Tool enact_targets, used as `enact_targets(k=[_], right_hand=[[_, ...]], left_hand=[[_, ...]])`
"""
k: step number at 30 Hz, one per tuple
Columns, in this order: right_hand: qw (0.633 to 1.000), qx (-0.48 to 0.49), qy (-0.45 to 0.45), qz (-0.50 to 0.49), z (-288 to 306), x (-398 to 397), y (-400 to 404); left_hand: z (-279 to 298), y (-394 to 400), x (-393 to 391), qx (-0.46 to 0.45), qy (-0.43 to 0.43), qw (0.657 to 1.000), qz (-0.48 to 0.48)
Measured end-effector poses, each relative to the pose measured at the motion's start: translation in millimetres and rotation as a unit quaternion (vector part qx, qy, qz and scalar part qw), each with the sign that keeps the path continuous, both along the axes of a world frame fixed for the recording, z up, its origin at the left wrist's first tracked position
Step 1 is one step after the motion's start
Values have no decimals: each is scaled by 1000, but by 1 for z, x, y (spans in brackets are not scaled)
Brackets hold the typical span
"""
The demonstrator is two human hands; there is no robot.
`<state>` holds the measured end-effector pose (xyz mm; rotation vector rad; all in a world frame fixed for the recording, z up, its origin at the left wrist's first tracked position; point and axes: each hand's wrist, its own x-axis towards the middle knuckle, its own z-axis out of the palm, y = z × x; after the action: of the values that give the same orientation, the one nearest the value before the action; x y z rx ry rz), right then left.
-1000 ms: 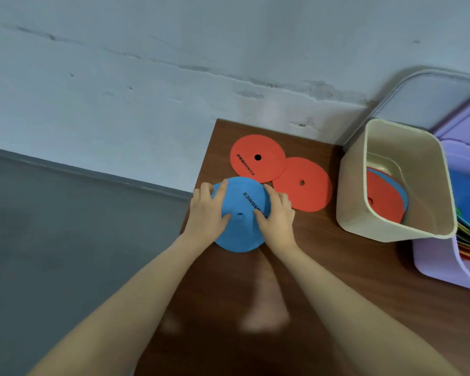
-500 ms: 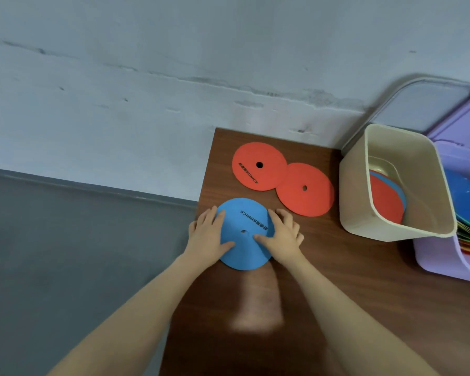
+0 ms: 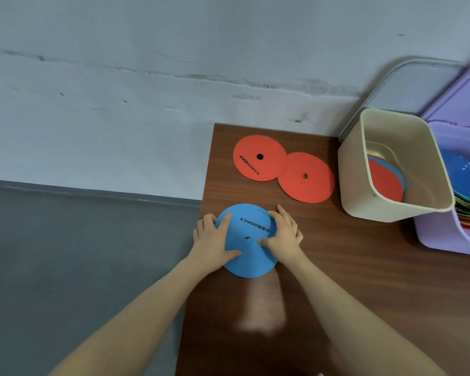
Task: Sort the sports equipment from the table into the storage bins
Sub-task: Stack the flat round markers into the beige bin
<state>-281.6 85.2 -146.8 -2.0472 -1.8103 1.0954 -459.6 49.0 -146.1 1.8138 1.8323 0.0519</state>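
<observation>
A blue disc (image 3: 248,241) is gripped at the table's (image 3: 364,280) left edge by the left hand (image 3: 213,244) and right hand (image 3: 284,238), thumbs laid on top; two red discs (image 3: 282,168) are overlapped near the far edge, beside a beige bin (image 3: 391,169); a purple bin (image 3: 451,232) is set at the right edge.

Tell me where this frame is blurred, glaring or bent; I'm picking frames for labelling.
Head view: the purple bin and its lid smear with motion blur at the right edge; a pale glare patch sits on the table between the forearms; wide-angle distortion bends the wall seam and the table edge; the blue disc and its printed lettering stay sharp.
</observation>
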Motion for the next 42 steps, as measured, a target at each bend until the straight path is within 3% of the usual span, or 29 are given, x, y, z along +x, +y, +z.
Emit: enact_targets(k=[6, 15, 25, 30, 36, 42], right_hand=[[999, 1, -46, 26, 0, -5, -14], [993, 22, -113, 15, -5, -11, -46], [998, 20, -49, -44, -1, -13, -37], [996, 70, -40, -46, 1, -11, -43], [990, 137, -12, 19, 1, 3, -44], [967, 246, 10, 61, 21, 40, -39]], left_hand=[[-2, -2, -16, 19, 32, 998, -43], [-4, -16, -18, 54, -8, 996, -72], [-3, -8, -15, 52, -22, 996, -65], [-1, -14, -19, 38, -37, 997, -63], [5, -19, -8, 45, -75, 996, -19], [20, -12, 26, 125, -117, 985, 22]])
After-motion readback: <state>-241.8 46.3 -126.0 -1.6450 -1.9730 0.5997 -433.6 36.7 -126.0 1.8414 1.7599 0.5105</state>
